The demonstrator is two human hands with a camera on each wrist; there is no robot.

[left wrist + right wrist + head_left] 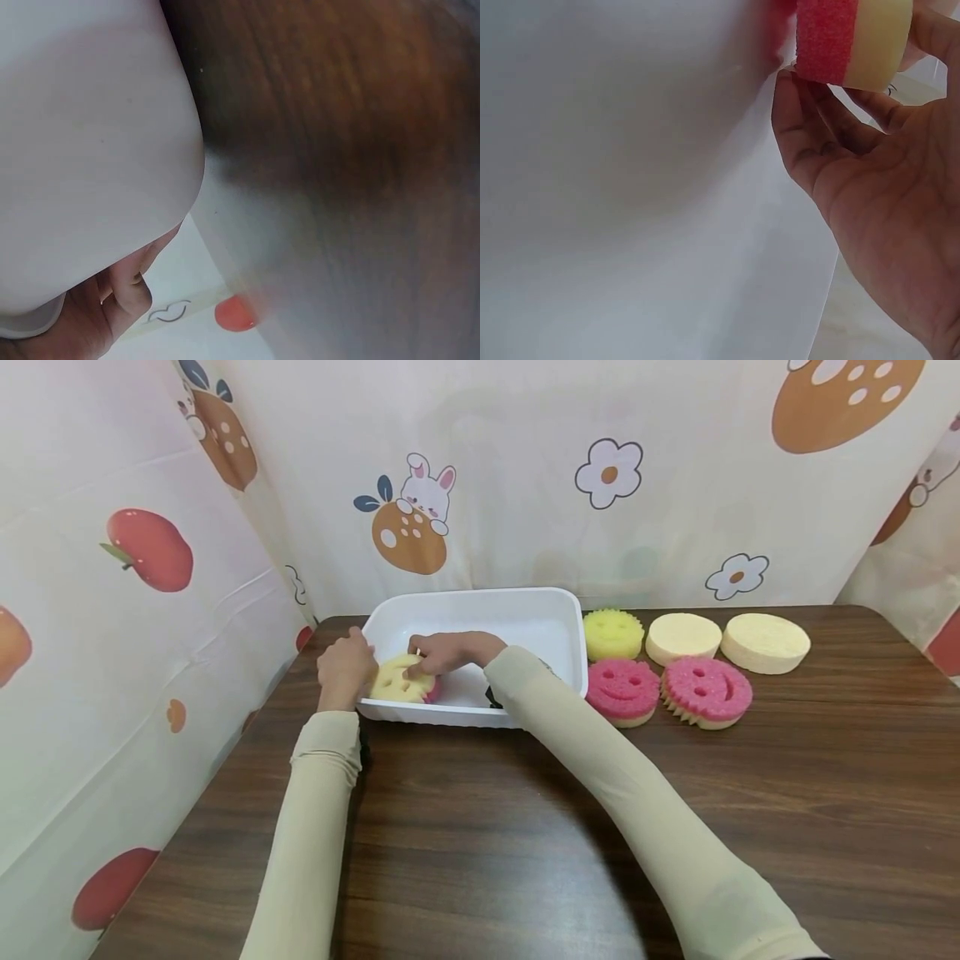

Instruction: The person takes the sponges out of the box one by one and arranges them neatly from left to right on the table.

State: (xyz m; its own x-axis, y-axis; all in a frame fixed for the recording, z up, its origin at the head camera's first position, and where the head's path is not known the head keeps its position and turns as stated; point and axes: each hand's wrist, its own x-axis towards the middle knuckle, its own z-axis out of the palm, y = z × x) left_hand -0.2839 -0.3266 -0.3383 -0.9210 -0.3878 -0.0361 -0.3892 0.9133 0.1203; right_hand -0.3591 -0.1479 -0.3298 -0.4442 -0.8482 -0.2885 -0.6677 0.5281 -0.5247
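A white plastic tray point(536, 647) stands against the curtain, with a two-layer smiley sponge point(393, 685) at its left end, cream face up and pink beneath. My right hand point(457, 649) reaches into the tray and grips this sponge. In the right wrist view the sponge point(847, 41) shows its edge between the thumb and fingers of the right hand point(900, 195). At the tray's left end, my left hand point(345, 670) holds the rim. The left wrist view has the tray wall point(97, 150) large, with the left hand point(112, 311) bent around its end.
Right of the tray sit a yellow scalloped sponge point(613, 635), two round cream sponges point(682, 639), and two pink-topped smiley sponges point(622, 687). All rest on the dark wooden table point(480, 843). A printed curtain point(525, 518) rises behind and along the left.
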